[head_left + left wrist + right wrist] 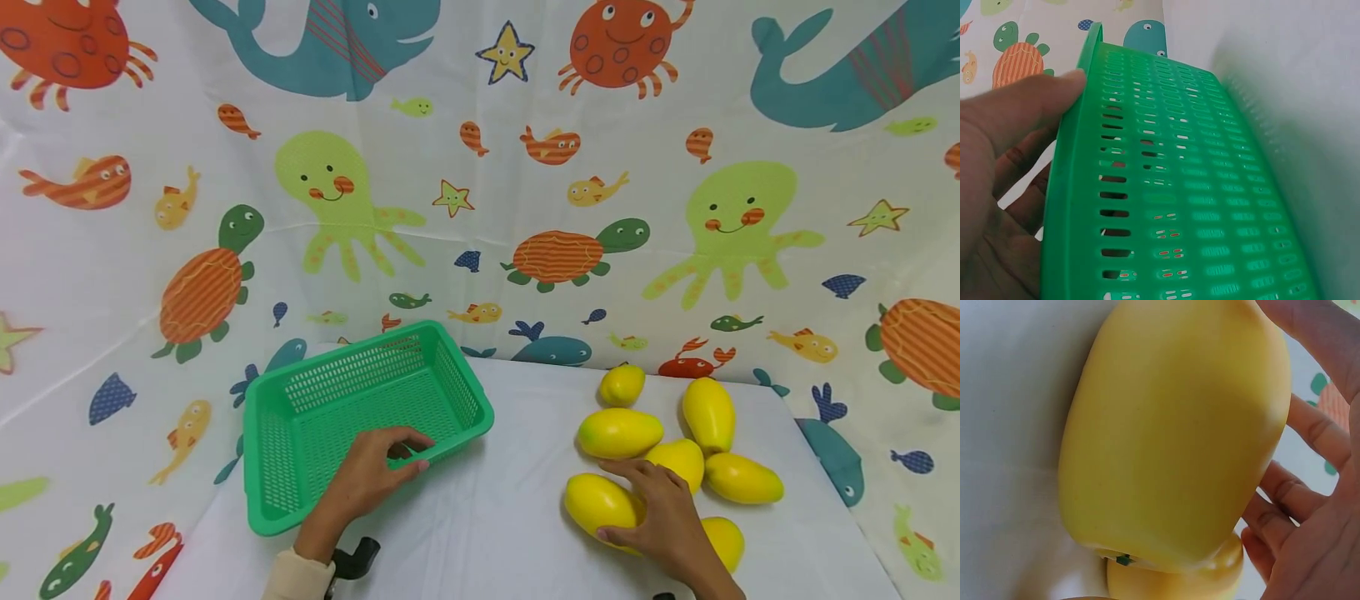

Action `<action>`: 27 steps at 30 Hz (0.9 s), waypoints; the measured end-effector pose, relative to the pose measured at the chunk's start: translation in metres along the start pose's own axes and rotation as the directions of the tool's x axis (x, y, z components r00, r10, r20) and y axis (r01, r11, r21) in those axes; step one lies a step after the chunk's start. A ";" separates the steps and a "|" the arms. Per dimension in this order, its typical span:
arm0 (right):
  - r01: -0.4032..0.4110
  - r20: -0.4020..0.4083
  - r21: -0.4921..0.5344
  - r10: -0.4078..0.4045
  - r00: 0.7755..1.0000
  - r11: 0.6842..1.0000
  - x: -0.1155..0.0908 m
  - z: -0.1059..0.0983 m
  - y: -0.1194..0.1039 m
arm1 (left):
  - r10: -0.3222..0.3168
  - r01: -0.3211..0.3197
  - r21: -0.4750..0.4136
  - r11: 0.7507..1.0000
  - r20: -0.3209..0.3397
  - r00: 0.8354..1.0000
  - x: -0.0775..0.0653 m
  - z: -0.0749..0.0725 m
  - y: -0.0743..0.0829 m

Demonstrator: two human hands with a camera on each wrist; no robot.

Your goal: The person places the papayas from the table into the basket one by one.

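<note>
My left hand is at the near right side of a green plastic basket. In the left wrist view its thumb lies against the basket's rim, and the fingers are behind the perforated wall, inside the basket. My right hand grips a yellow mango on the white cloth, thumb on the near side and fingers on the far side. The right wrist view shows this mango close up, a small green stem mark at its end. Another yellow fruit sits just behind it.
Several yellow mangoes lie around my right hand, among them one at the back, one at the right and one partly hidden. A smaller yellow fruit sits farthest back. A sea-animal patterned curtain hangs behind.
</note>
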State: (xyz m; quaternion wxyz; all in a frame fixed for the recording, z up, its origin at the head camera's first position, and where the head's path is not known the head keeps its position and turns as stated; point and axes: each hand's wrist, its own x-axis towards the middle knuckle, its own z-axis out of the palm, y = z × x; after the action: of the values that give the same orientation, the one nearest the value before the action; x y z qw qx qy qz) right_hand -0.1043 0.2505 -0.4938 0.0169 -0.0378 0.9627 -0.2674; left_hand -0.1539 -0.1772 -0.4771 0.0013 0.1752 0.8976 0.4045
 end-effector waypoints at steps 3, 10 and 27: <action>0.003 0.001 0.006 -0.003 1.000 1.000 0.001 0.001 -0.001 | -0.005 0.005 -0.011 1.000 -0.002 1.000 -0.001 0.003 0.003; -0.010 0.015 0.033 0.010 1.000 0.999 0.003 0.004 -0.002 | -0.019 0.019 0.000 1.000 -0.010 1.000 -0.001 0.010 0.011; -0.038 0.041 0.089 0.035 0.999 0.995 0.007 0.011 -0.005 | -0.024 0.024 -0.016 1.000 -0.012 1.000 -0.001 0.023 0.021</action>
State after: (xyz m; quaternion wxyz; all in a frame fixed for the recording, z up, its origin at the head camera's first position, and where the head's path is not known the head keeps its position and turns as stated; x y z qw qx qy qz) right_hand -0.1103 0.2404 -0.5009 0.0426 -0.0247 0.9498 -0.3091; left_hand -0.1432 -0.1478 -0.4779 0.0020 0.1617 0.8965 0.4124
